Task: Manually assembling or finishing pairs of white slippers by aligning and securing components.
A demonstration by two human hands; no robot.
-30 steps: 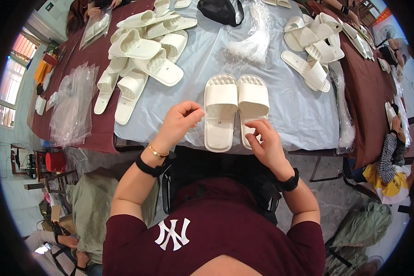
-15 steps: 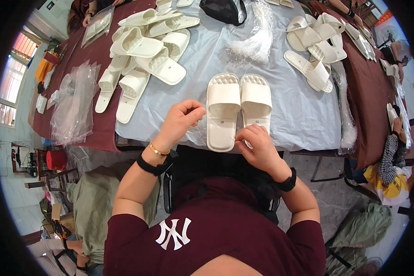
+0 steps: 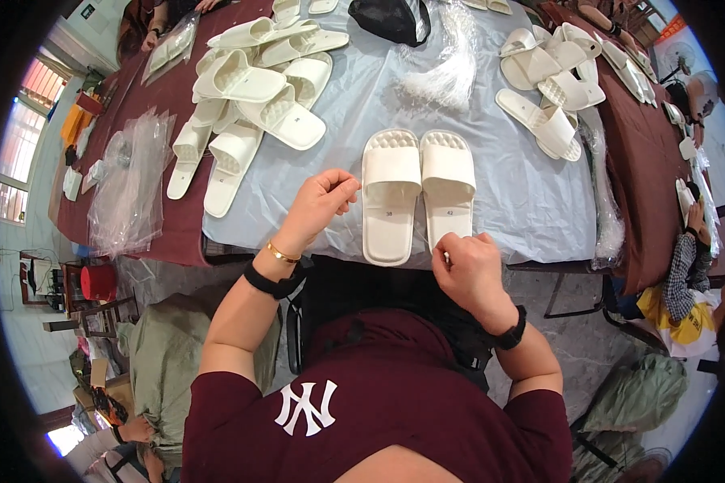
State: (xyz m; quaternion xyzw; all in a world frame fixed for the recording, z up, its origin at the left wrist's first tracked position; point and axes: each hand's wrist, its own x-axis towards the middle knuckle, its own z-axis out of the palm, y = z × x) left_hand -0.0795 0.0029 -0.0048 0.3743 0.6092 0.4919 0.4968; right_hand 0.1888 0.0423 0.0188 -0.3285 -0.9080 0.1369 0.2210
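Two off-white slide slippers lie side by side at the near edge of the table, the left slipper (image 3: 391,233) and the right slipper (image 3: 448,189), toes pointing away from me. My left hand (image 3: 328,201) is closed in a pinch just left of the left slipper's strap. At the heel of the right slipper, my right hand (image 3: 469,270) is closed, thumb and forefinger pressed together, and covers part of the heel. Whatever either hand pinches is too fine to make out. Beyond the slippers lies a bundle of thin, clear-white strands (image 3: 447,80).
A heap of matching slippers (image 3: 254,80) fills the table's left side, and another group (image 3: 552,68) lies at the right. Clear plastic bags (image 3: 129,181) rest on the maroon cloth. A black mesh pouch (image 3: 391,20) sits at the back. Other people's hands work around the edges.
My right hand has drawn back toward me and a little right, its fingers closing more tightly. My left hand has barely moved. The slippers stay in place.
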